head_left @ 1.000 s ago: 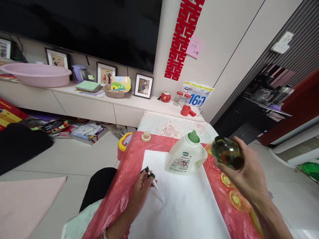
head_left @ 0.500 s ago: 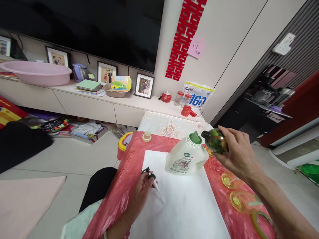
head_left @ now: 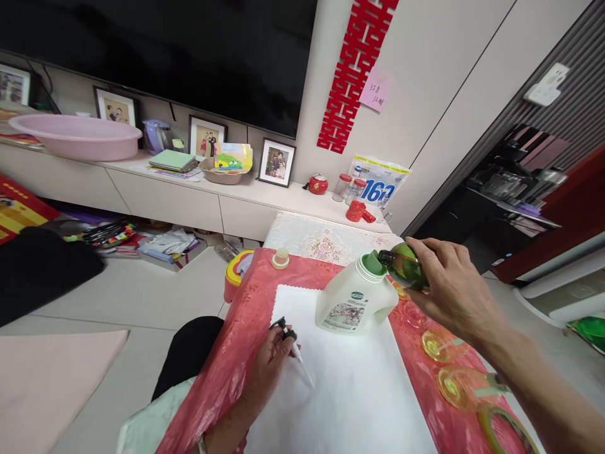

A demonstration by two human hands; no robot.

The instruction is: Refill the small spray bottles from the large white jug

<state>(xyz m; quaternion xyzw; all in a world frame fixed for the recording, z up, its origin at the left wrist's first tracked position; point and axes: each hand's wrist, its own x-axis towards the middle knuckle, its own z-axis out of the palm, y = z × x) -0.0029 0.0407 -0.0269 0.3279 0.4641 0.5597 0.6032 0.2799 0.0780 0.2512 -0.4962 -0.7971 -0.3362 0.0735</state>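
My right hand is closed around a green bottle, tipped on its side. The bottle's dark threaded neck points left and meets the green spout of a large white detergent jug. Whether liquid flows between them I cannot make out. The jug stands upright and uncapped on a white sheet. In my left hand, pinched between thumb and fingers, is a black pump head whose pale dip tube slants down over the sheet. A cream cap sits on the red tablecloth behind.
Yellow and pink glass dishes and a roll of tape line the table's right side. A cabinet behind holds jars, photo frames and a pink basin. A yellow-and-red stool touches the left edge.
My right hand has brought the bottle slightly left, so its neck now reaches the jug's spout. My left hand keeps the pump head in nearly the same place. The view has shifted slightly.
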